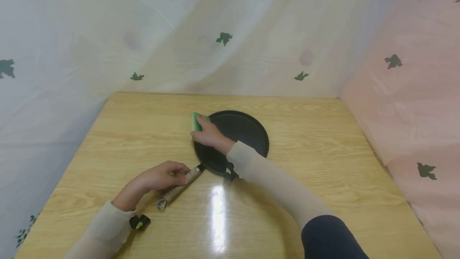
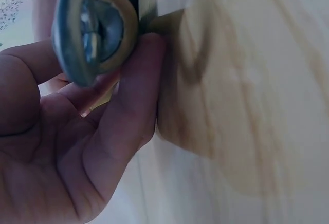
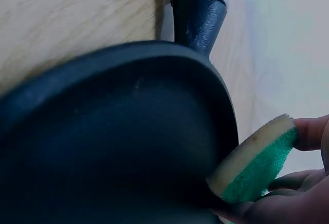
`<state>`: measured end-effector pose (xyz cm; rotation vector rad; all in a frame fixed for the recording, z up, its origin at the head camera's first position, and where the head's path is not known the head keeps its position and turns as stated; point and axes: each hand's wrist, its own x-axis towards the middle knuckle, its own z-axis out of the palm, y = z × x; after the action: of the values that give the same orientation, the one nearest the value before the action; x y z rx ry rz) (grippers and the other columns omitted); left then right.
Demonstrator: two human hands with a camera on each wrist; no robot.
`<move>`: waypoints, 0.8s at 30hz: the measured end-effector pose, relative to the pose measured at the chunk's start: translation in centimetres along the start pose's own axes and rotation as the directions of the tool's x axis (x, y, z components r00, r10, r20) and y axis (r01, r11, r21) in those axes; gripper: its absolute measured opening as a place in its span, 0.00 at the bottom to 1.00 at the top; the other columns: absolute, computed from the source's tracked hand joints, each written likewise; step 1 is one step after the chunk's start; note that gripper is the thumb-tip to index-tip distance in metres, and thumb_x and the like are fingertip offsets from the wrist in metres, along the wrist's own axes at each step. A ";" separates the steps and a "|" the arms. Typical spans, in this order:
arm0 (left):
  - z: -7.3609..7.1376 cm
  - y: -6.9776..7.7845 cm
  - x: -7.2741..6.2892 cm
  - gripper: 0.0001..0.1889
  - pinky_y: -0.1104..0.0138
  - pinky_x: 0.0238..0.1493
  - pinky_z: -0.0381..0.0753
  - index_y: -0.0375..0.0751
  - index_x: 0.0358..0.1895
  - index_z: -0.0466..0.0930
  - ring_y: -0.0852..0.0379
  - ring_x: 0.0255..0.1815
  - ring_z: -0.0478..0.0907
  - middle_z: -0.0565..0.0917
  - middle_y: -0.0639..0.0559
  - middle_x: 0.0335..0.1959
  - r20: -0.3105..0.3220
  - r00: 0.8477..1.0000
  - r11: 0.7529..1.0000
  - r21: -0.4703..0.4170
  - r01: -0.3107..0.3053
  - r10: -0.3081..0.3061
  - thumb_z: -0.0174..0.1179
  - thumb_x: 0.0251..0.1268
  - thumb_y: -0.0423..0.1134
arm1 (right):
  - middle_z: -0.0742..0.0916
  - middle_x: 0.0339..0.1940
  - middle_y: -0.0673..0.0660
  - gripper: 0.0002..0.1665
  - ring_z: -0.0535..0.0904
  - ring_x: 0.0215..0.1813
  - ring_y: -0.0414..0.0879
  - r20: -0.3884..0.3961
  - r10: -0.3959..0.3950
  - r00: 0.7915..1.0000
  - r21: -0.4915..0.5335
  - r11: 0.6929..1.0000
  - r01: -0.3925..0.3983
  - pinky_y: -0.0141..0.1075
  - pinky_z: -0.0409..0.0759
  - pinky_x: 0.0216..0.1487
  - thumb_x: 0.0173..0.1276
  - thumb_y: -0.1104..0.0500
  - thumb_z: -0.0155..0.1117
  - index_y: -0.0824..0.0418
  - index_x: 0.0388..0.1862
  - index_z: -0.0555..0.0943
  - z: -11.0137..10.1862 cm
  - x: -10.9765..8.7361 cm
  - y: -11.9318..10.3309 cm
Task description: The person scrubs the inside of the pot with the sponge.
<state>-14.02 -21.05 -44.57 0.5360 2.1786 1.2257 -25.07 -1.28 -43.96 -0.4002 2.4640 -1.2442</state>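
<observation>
A round black frying pan (image 1: pixel 248 131) lies on the table with its handle (image 1: pixel 176 191) pointing toward the near left. My left hand (image 1: pixel 161 176) holds this wood-coloured handle between thumb and fingers. The metal hanging ring (image 2: pixel 72 34) at the handle's end shows close up in the left wrist view. At the pan's left rim, my right hand (image 1: pixel 209 133) pinches a sponge (image 3: pixel 259 162) with a cream layer and a green scouring layer. In the right wrist view the cream side lies against the rim, and part of the fingers is out of frame.
The wood-grain table (image 1: pixel 309 139) reaches back to a pale cloth wall (image 1: pixel 251 63) with green bird prints. A pink cloth (image 1: pixel 406 103) hangs along the right side. Dark wrist straps (image 1: pixel 140 223) show beneath the sleeves.
</observation>
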 end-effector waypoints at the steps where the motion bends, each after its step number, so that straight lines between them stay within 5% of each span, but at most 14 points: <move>1: 0.0 0.0 0.0 0.20 0.59 0.47 0.79 0.22 0.60 0.79 0.55 0.41 0.79 0.86 0.48 0.40 0.000 1.000 1.000 0.004 -0.005 0.005 0.64 0.76 0.36 | 0.54 0.88 0.61 0.47 0.54 0.85 0.59 0.001 0.000 1.000 -0.016 1.000 0.000 0.53 0.58 0.80 0.77 0.55 0.59 0.59 0.88 0.51 -0.1 0.1 0.0; 8: 0.2 0.4 -0.2 0.20 0.59 0.47 0.79 0.23 0.61 0.79 0.54 0.42 0.80 0.86 0.48 0.41 0.000 1.000 1.000 -0.002 0.029 -0.029 0.63 0.76 0.37 | 0.52 0.87 0.67 0.45 0.49 0.86 0.64 0.021 -0.042 0.999 -0.153 0.987 0.045 0.55 0.55 0.81 0.77 0.59 0.58 0.63 0.87 0.53 -1.0 0.6 0.7; 16: 0.5 0.5 -0.3 0.20 0.58 0.48 0.79 0.25 0.61 0.80 0.54 0.43 0.80 0.86 0.49 0.41 -0.013 0.999 0.999 0.014 0.050 -0.050 0.64 0.76 0.37 | 0.52 0.87 0.66 0.43 0.41 0.87 0.61 0.073 -0.099 0.992 -0.363 0.924 0.119 0.53 0.49 0.83 0.74 0.65 0.55 0.65 0.85 0.54 -3.2 1.5 2.6; 18: 0.5 0.6 -0.3 0.19 0.58 0.47 0.79 0.25 0.61 0.80 0.54 0.43 0.80 0.86 0.49 0.41 -0.015 0.999 0.999 0.016 0.048 -0.048 0.64 0.76 0.37 | 0.51 0.88 0.65 0.44 0.39 0.87 0.59 0.105 -0.110 0.988 -0.412 0.900 0.144 0.49 0.60 0.80 0.73 0.67 0.54 0.64 0.86 0.54 -3.8 1.5 2.9; 21: 0.5 0.6 -0.3 0.19 0.58 0.47 0.79 0.26 0.61 0.80 0.54 0.42 0.80 0.86 0.49 0.41 -0.019 0.999 0.999 0.013 0.051 -0.051 0.64 0.76 0.37 | 0.51 0.88 0.62 0.44 0.39 0.88 0.57 0.155 -0.113 0.981 -0.500 0.847 0.177 0.42 0.80 0.60 0.73 0.68 0.55 0.62 0.86 0.54 -4.6 1.5 2.9; 24: 0.5 0.5 -0.3 0.20 0.58 0.47 0.79 0.25 0.61 0.80 0.54 0.42 0.80 0.86 0.48 0.41 -0.022 0.998 0.999 0.012 0.051 -0.051 0.64 0.76 0.37 | 0.51 0.88 0.60 0.45 0.39 0.88 0.54 0.190 -0.118 0.975 -0.610 0.764 0.211 0.45 0.80 0.60 0.75 0.68 0.55 0.58 0.87 0.53 -5.2 1.6 3.1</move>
<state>-13.45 -20.61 -44.23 0.4717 2.2056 1.1968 -28.96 3.56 -43.91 -0.8607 2.7039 -0.3701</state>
